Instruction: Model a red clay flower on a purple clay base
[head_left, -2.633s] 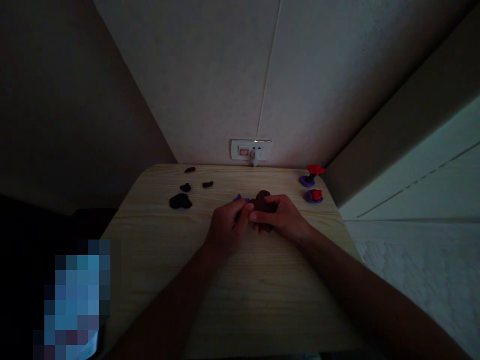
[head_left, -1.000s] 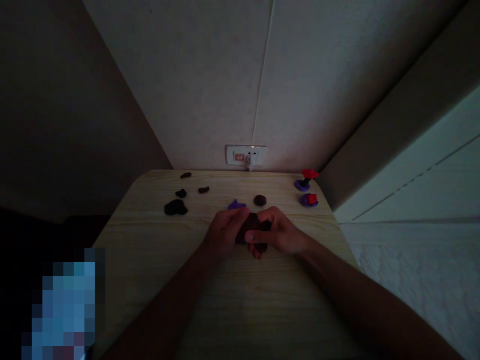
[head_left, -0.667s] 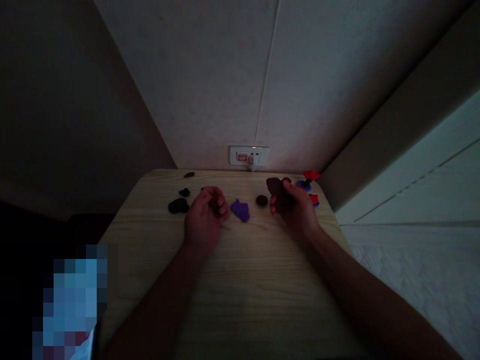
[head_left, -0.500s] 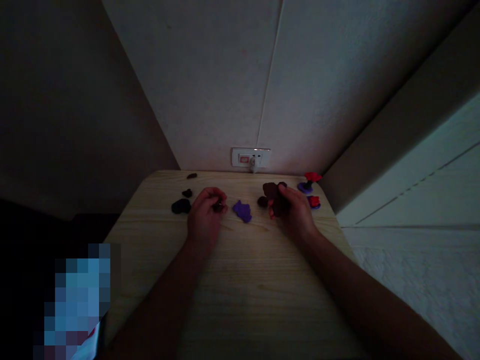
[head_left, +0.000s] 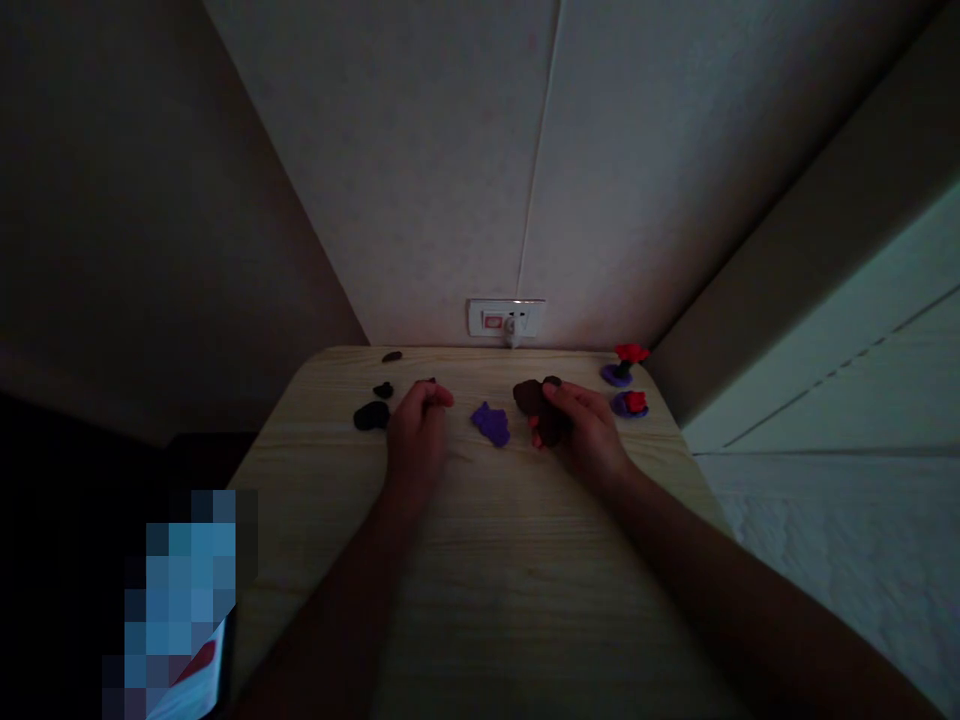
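Note:
My right hand is closed around a dark brown lump of modelling clay, with the thumb pressing on its top. My left hand has its fingers curled; a small dark brown bit of clay shows at their far side, and the rest is hidden. Between the hands lies a flattened, ragged piece of purple clay. Just left of my left hand rests a black clay lump, with a smaller black piece behind it.
A little brown clay strip lies near the back edge of the wooden table. At the back right are two red and purple clay figures, one taller and one low. A wall socket holds a plug. A lit screen is at lower left.
The left fingers have turned, so the small brown piece between them is now mostly hidden. The brown lump in my right hand has shifted slightly left and down. The view has moved a little.

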